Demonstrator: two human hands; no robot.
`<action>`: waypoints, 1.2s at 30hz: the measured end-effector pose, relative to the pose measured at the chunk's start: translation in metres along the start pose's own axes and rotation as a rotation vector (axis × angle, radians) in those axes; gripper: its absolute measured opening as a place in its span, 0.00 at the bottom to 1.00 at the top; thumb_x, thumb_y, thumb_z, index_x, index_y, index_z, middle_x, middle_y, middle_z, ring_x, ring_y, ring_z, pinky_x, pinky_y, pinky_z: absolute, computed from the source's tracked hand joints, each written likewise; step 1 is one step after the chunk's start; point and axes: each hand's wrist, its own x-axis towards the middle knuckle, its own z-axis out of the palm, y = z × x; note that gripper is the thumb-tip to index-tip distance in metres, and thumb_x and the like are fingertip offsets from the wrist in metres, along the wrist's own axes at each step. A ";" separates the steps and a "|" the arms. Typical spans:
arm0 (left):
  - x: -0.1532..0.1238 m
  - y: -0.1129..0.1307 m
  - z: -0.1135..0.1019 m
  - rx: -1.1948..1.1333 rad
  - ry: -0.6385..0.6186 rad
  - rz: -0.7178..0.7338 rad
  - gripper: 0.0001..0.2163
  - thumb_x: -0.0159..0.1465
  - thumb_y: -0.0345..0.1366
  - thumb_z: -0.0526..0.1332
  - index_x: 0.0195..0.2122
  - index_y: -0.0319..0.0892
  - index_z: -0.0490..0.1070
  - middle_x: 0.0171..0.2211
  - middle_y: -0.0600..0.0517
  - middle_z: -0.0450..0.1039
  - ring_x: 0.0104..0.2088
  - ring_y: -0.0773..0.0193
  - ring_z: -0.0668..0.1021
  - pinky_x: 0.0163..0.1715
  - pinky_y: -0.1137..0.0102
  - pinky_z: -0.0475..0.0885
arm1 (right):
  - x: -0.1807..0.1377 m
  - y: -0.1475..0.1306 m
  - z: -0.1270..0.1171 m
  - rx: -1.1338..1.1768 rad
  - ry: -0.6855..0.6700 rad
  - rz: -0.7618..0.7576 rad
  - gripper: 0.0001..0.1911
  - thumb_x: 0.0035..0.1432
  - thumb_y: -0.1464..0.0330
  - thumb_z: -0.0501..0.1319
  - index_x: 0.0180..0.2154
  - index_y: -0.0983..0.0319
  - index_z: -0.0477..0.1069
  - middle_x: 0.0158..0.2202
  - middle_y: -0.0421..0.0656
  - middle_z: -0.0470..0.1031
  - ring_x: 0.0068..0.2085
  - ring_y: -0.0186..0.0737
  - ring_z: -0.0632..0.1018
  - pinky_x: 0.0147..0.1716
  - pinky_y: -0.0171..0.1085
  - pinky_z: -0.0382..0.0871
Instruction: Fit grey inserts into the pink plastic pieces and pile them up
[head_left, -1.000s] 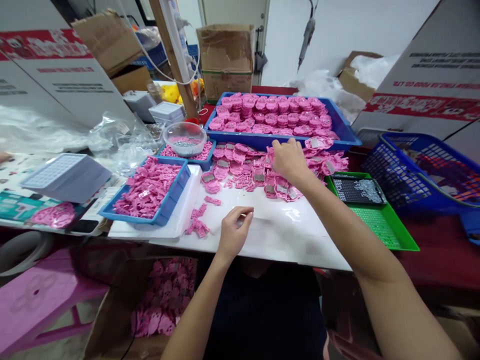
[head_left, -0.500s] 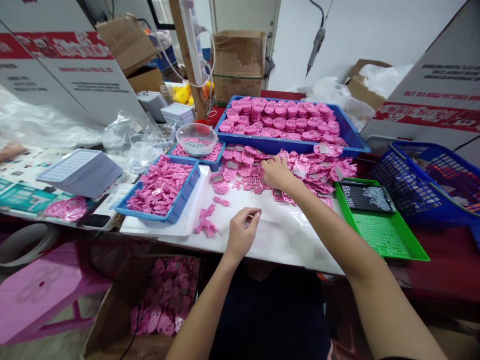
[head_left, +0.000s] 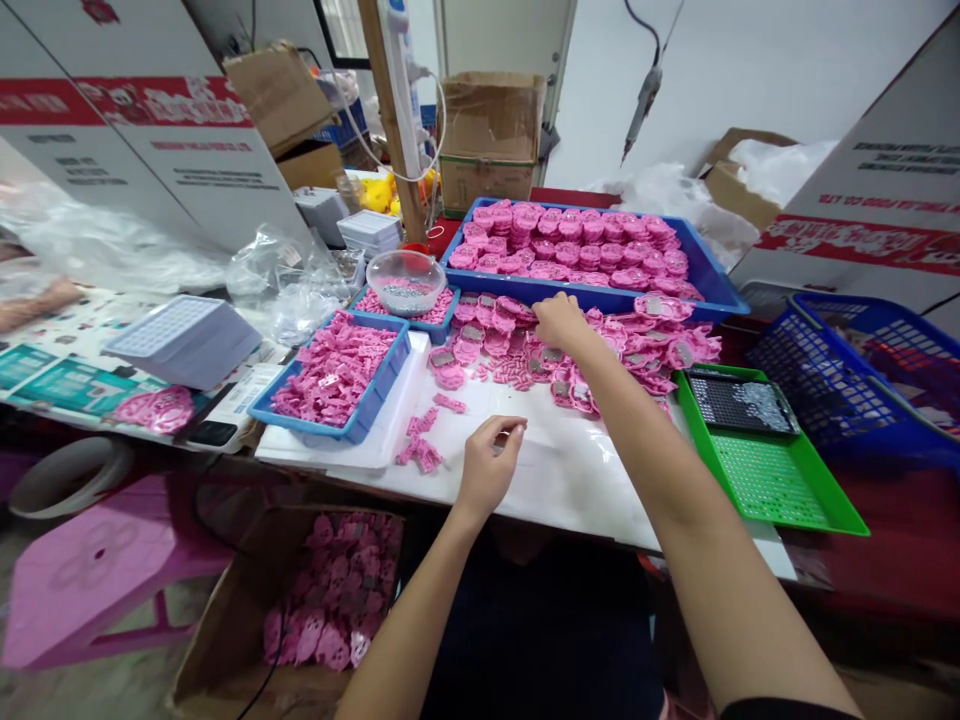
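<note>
My right hand [head_left: 559,322] reaches forward onto a loose heap of pink plastic pieces [head_left: 645,345] on the white work board [head_left: 555,470]. Its fingers curl down among the pieces; what they hold is hidden. My left hand [head_left: 487,468] hovers over the board's near part, thumb and fingers pinched together on something too small to name. A few small pink parts [head_left: 424,440] lie just left of it. Behind the heap, a big blue tray [head_left: 712,280] holds rows of stacked pink pieces.
A blue tray of small pink parts [head_left: 334,375] sits left, a clear bowl [head_left: 406,280] behind it. A green tray [head_left: 772,470] with a black grid lies right, a blue basket [head_left: 862,370] beyond. A cardboard box of pink pieces [head_left: 330,600] stands below.
My right hand drew back from the blue tray's edge and moved left across the loose heap. My left hand stayed pinched in place. The view shifted slightly left.
</note>
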 end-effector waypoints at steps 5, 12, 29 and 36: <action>0.001 0.001 -0.001 -0.015 0.005 -0.003 0.09 0.67 0.38 0.61 0.41 0.42 0.79 0.41 0.46 0.81 0.43 0.60 0.81 0.46 0.66 0.74 | -0.002 0.008 -0.001 -0.018 0.024 -0.042 0.18 0.61 0.75 0.54 0.48 0.72 0.77 0.50 0.63 0.77 0.52 0.57 0.71 0.49 0.47 0.58; 0.002 -0.002 0.000 -0.063 0.015 -0.051 0.10 0.67 0.41 0.62 0.43 0.41 0.78 0.42 0.45 0.80 0.44 0.59 0.81 0.47 0.65 0.74 | -0.023 0.047 -0.011 0.101 0.142 -0.102 0.16 0.61 0.73 0.54 0.46 0.68 0.77 0.47 0.55 0.79 0.49 0.52 0.73 0.50 0.45 0.61; 0.000 0.003 -0.005 -0.338 0.018 -0.096 0.20 0.64 0.47 0.65 0.53 0.43 0.69 0.45 0.47 0.80 0.43 0.60 0.82 0.44 0.67 0.77 | -0.186 -0.041 0.009 0.829 0.400 -0.579 0.10 0.68 0.72 0.55 0.46 0.57 0.73 0.44 0.49 0.77 0.47 0.45 0.78 0.46 0.49 0.77; -0.002 0.006 -0.007 -0.249 -0.033 -0.080 0.22 0.64 0.41 0.66 0.59 0.45 0.69 0.53 0.45 0.76 0.51 0.58 0.80 0.52 0.65 0.74 | -0.189 -0.049 0.007 1.519 -0.008 -0.116 0.20 0.65 0.63 0.62 0.57 0.59 0.66 0.40 0.44 0.76 0.38 0.38 0.78 0.37 0.40 0.77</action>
